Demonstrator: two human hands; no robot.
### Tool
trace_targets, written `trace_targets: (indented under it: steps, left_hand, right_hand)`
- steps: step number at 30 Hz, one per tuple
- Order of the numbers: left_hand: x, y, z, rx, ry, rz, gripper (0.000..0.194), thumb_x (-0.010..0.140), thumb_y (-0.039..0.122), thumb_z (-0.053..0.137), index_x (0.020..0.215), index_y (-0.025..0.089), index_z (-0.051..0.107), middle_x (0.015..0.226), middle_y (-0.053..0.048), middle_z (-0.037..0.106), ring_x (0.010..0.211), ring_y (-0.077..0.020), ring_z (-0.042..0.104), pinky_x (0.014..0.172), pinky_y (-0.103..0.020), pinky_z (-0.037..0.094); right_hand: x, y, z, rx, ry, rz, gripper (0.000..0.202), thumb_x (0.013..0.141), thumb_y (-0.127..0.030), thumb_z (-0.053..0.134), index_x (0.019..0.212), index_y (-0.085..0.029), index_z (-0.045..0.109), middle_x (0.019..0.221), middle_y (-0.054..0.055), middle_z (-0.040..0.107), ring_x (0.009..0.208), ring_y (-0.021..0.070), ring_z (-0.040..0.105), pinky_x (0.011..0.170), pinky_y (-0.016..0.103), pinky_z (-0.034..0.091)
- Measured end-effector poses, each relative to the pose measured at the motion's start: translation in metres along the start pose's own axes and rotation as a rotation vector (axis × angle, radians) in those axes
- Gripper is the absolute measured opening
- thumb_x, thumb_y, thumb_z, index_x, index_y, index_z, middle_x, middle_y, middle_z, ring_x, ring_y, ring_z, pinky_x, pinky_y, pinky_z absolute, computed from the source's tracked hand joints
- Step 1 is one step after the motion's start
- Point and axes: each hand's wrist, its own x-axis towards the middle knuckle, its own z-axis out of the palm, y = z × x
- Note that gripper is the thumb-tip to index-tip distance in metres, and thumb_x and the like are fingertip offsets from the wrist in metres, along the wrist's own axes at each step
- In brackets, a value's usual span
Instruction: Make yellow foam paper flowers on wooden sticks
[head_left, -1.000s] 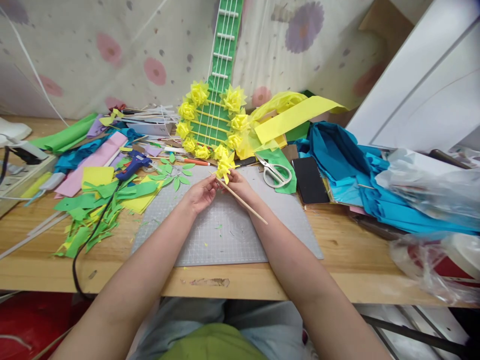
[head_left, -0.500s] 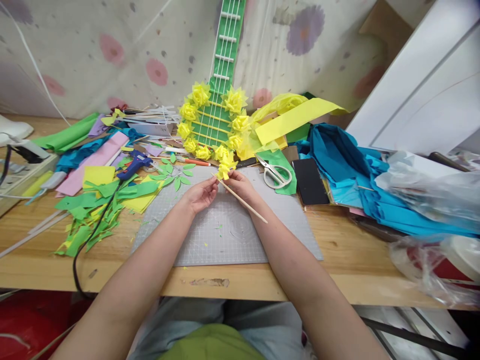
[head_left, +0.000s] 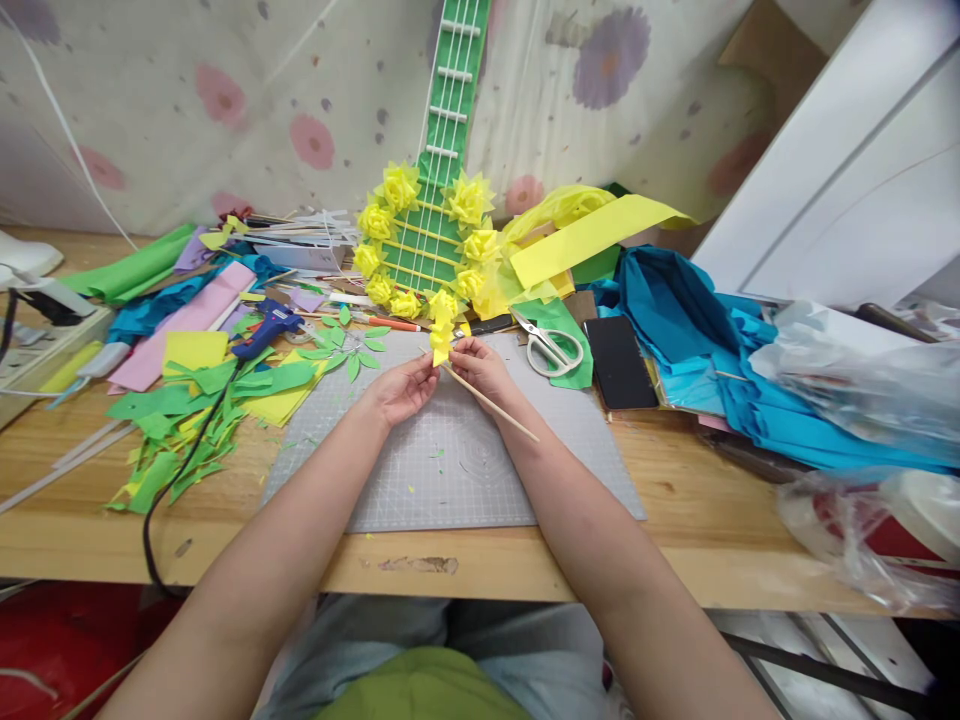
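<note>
Over the far part of the grey cutting mat (head_left: 442, 490), both my hands meet around a strip of yellow crepe paper (head_left: 441, 345) with a zigzag edge. My left hand (head_left: 405, 390) pinches its lower left side, fingers closed. My right hand (head_left: 486, 368) is closed on its right side and also holds a thin wooden stick (head_left: 495, 408), which slants down over my right wrist. Just behind stands a green paper guitar (head_left: 424, 235), leaning on the wall, with yellow paper flowers (head_left: 471, 200) around its body.
White-handled scissors (head_left: 553, 350) and a black phone (head_left: 619, 362) lie to the right, near blue crepe paper (head_left: 675, 320). On the left are a blue glue gun (head_left: 268, 328), green leaf cutouts (head_left: 352, 365) and green paper scraps (head_left: 169, 440). The glue gun's cord hangs over the table's front edge.
The yellow paper has turned in my fingers and now shows as a more upright strip. My right fingers have shifted slightly, and the stick's near end has moved a little right.
</note>
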Motion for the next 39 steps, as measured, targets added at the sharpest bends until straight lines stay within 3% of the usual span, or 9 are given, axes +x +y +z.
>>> trace_targets:
  steps: [11, 25, 33, 39]
  left_hand:
    - [0.002, -0.001, 0.003, -0.043, -0.059, 0.019, 0.01, 0.078, 0.007, 0.052, 0.07, 0.01, 0.055, 0.053, 0.003, 0.047, 0.039, -0.0005, 0.041, 0.032, -0.007, 0.031]
    - [0.004, -0.001, 0.004, -0.102, -0.016, 0.007, 0.009, 0.075, 0.004, 0.055, 0.073, 0.013, 0.055, 0.059, 0.002, 0.054, 0.044, -0.0018, 0.047, 0.037, -0.008, 0.035]
    - [0.006, 0.008, 0.001, -0.229, 0.074, 0.094, 0.012, 0.079, 0.007, 0.051, 0.068, 0.013, 0.053, 0.05, 0.004, 0.046, 0.04, -0.0006, 0.041, 0.036, -0.007, 0.034]
    - [0.006, 0.007, -0.002, -0.12, 0.138, 0.184, 0.01, 0.074, 0.004, 0.056, 0.07, 0.013, 0.054, 0.058, 0.002, 0.057, 0.049, -0.003, 0.053, 0.044, -0.01, 0.042]
  right_hand:
    - [0.001, 0.004, 0.0, 0.011, -0.046, -0.009, 0.029, 0.051, -0.025, 0.07, 0.068, -0.02, 0.046, 0.058, -0.008, 0.047, 0.049, 0.0043, 0.039, 0.047, 0.019, 0.03]
    - [0.001, 0.004, 0.001, 0.021, -0.021, 0.015, 0.032, 0.05, -0.025, 0.071, 0.07, -0.02, 0.047, 0.064, -0.007, 0.051, 0.052, 0.0046, 0.043, 0.047, 0.018, 0.034]
    - [-0.012, -0.016, -0.008, -0.236, -0.306, 0.18, 0.035, 0.059, -0.036, 0.071, 0.08, -0.02, 0.048, 0.068, -0.004, 0.057, 0.051, 0.0062, 0.05, 0.044, 0.018, 0.04]
    - [-0.014, -0.013, -0.009, -0.407, -0.327, 0.161, 0.028, 0.064, -0.037, 0.068, 0.069, -0.018, 0.047, 0.049, -0.007, 0.049, 0.04, 0.0042, 0.041, 0.036, 0.016, 0.031]
